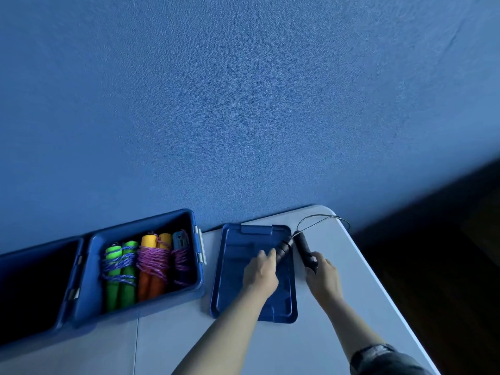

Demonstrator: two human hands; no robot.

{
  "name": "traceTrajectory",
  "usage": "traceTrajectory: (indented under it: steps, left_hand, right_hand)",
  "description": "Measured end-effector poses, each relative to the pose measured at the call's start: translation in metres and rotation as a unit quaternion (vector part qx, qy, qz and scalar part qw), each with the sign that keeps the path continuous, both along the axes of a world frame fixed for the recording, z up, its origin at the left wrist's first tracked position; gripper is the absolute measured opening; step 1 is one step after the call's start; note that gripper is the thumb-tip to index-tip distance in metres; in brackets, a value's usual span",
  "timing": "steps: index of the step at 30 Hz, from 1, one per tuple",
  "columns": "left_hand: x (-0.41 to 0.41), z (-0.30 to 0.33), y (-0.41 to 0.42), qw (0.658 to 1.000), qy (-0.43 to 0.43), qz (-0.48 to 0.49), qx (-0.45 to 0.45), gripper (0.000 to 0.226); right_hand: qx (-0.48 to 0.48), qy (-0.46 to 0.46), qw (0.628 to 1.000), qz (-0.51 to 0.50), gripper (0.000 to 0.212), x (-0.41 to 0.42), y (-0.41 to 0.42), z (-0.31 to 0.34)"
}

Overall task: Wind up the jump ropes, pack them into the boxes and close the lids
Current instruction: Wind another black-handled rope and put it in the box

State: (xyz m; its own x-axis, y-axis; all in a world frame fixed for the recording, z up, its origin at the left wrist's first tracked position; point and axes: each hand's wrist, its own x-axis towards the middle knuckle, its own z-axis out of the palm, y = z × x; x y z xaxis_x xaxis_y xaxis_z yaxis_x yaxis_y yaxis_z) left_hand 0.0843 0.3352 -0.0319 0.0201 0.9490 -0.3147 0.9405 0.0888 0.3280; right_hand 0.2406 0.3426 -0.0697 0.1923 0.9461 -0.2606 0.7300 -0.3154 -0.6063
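The black jump rope (297,246) lies over the lid (243,277): left hand (261,272) and right hand (322,272) each grip a handle (brought together, likely for winding).

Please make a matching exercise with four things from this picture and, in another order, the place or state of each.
Things:
1. green-handled rope
2. blue lid
3. left hand
4. right hand

Places or states:
a. lies flat on the table
b. grips the black handle over the lid
c. wound up in the open box
d. grips the black handle beside the lid

Pairs: 1-c, 2-a, 3-b, 4-d
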Motion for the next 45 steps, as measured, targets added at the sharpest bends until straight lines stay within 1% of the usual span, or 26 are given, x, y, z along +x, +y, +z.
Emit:
traceTrajectory:
  steps: [2, 4, 6, 9, 11, 14, 16, 17, 19, 22, 24, 26, 31, 33, 37, 40, 43, 44, 45]
  left_hand:
    - [0.007, 0.001, -0.013, 0.999, -0.031, 0.010, -0.003, 0.054]
    - [0.013, 0.003, -0.031, 0.998, -0.055, 0.014, -0.006, 0.056]
    - [0.016, 0.006, -0.050, 0.997, -0.074, 0.024, -0.008, 0.052]
    - [0.012, 0.012, -0.083, 0.995, -0.096, 0.026, -0.009, 0.051]
    - [0.003, 0.017, -0.107, 0.994, -0.104, 0.024, -0.010, 0.052]
    - [-0.022, 0.022, -0.149, 0.994, -0.108, 0.029, 0.003, 0.053]
    - [-0.044, 0.022, -0.178, 0.993, -0.111, 0.042, 0.008, 0.054]
    - [-0.058, 0.021, -0.193, 0.992, -0.116, 0.051, 0.009, 0.054]
    - [-0.088, 0.016, -0.221, 0.991, -0.114, 0.068, 0.009, 0.054]
    - [-0.138, 0.005, -0.260, 0.991, -0.099, 0.089, 0.012, 0.055]
    - [-0.172, -0.003, -0.284, 0.989, -0.100, 0.107, 0.008, 0.054]
    - [-0.205, -0.010, -0.305, 0.987, -0.097, 0.125, 0.005, 0.054]
    - [-0.270, -0.016, -0.343, 0.977, -0.085, 0.194, -0.001, 0.053]
    - [-0.287, -0.014, -0.352, 0.973, -0.087, 0.213, -0.004, 0.052]
    - [-0.306, -0.014, -0.360, 0.965, -0.106, 0.239, 0.003, 0.048]
    - [-0.308, -0.014, -0.360, 0.959, -0.139, 0.247, 0.010, 0.042]
    - [-0.305, -0.018, -0.361, 0.954, -0.146, 0.260, 0.011, 0.042]
    - [-0.303, -0.019, -0.362, 0.954, -0.140, 0.263, 0.010, 0.040]
    - [-0.301, -0.020, -0.362, 0.955, -0.131, 0.266, 0.013, 0.037]
  right_hand:
    - [0.000, 0.020, 0.999, -0.025, 0.026, -0.001, -0.017, 0.003]
    - [-0.007, 0.072, 0.995, -0.065, 0.022, -0.005, -0.040, 0.006]
    - [-0.014, 0.132, 0.985, -0.108, 0.019, -0.011, -0.066, 0.009]
    - [-0.008, 0.200, 0.969, -0.143, 0.023, -0.023, -0.109, 0.015]
    - [-0.016, 0.232, 0.960, -0.155, 0.031, -0.035, -0.139, 0.016]
    - [-0.049, 0.282, 0.945, -0.159, 0.057, -0.059, -0.184, 0.011]
    - [-0.066, 0.302, 0.940, -0.145, 0.067, -0.079, -0.212, 0.004]
    - [-0.075, 0.318, 0.935, -0.140, 0.067, -0.090, -0.224, 0.003]
    - [-0.100, 0.362, 0.918, -0.128, 0.058, -0.118, -0.250, 0.005]
    - [-0.136, 0.407, 0.900, -0.082, 0.034, -0.165, -0.283, 0.014]
    - [-0.156, 0.405, 0.899, -0.053, 0.028, -0.196, -0.301, 0.018]
    - [-0.180, 0.399, 0.899, -0.027, 0.027, -0.226, -0.315, 0.018]
    - [-0.235, 0.357, 0.904, 0.027, 0.043, -0.285, -0.333, 0.012]
    - [-0.247, 0.339, 0.906, 0.050, 0.044, -0.301, -0.333, 0.013]
    - [-0.263, 0.266, 0.921, 0.112, 0.045, -0.321, -0.322, 0.016]
    - [-0.250, 0.204, 0.934, 0.151, 0.046, -0.330, -0.316, 0.010]
    - [-0.247, 0.165, 0.936, 0.187, 0.051, -0.336, -0.313, -0.003]
    - [-0.243, 0.150, 0.938, 0.198, 0.048, -0.337, -0.312, -0.005]
    - [-0.236, 0.132, 0.939, 0.214, 0.040, -0.338, -0.313, -0.001]
